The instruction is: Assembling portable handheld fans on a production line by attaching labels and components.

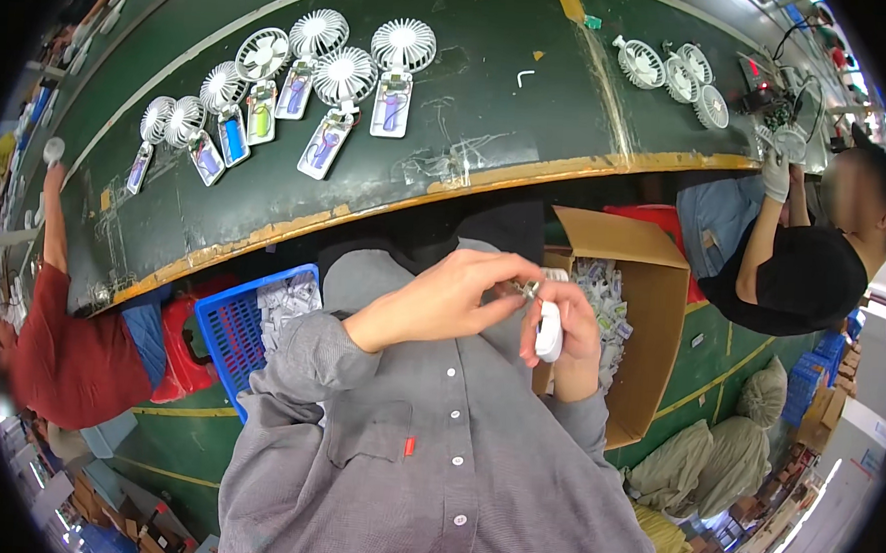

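Observation:
My right hand (572, 335) grips a small white plastic handle shell (548, 332) upright in front of my grey shirt. My left hand (440, 298) reaches across to it, fingers pinched on a tiny metal part (529, 287) at the top of the shell. Both hands are held close to my chest, below the edge of the dark green belt (472, 108). On the belt lie several small white hand fans (345, 79) with open handles showing coloured cells.
An open cardboard box (651, 317) of white parts stands at my right, a blue crate (230, 330) of white parts at my left. A person in red (68, 357) sits at the left. A person in black (804, 275) works at the right, near more fans (674, 73).

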Motion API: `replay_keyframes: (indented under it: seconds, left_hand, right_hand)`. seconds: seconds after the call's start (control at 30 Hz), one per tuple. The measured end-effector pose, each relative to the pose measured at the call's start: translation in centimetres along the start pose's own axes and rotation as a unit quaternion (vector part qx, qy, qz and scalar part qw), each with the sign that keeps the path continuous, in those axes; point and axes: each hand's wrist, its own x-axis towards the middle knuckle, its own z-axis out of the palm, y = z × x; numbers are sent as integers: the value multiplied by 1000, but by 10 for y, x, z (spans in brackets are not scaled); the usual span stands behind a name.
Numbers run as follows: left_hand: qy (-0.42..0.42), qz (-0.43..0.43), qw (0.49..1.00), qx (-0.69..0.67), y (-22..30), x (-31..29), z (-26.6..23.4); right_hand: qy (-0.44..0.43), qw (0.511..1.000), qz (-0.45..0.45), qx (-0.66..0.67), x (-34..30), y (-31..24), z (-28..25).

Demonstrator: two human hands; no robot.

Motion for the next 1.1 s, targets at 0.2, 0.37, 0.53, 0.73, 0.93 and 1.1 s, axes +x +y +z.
replay_keyframes:
  seconds: [0.2,0.37,0.53,0.73,0.93,1.1]
  left_hand:
    - [-69,0,993,99,15,-5,-13]
    - [-179,-88,977,75,9,-27,-29]
    - [-190,-120,973,55,14,-36,-34]
    - [-165,-217,959,-71,24,-51,-40]
    - [-242,-222,916,-229,42,-64,-38]
    - [-311,-234,903,-182,44,-65,-39]
  right_hand:
    - [1,974,168,-154,-8,-15,17]
    - [-57,937,274,-210,3,-12,20]
    - [-19,939,267,-217,27,3,35]
    - [23,938,278,-204,37,-8,70]
    - [-86,946,274,-148,29,-12,90]
    - [-93,956,197,-194,9,15,95]
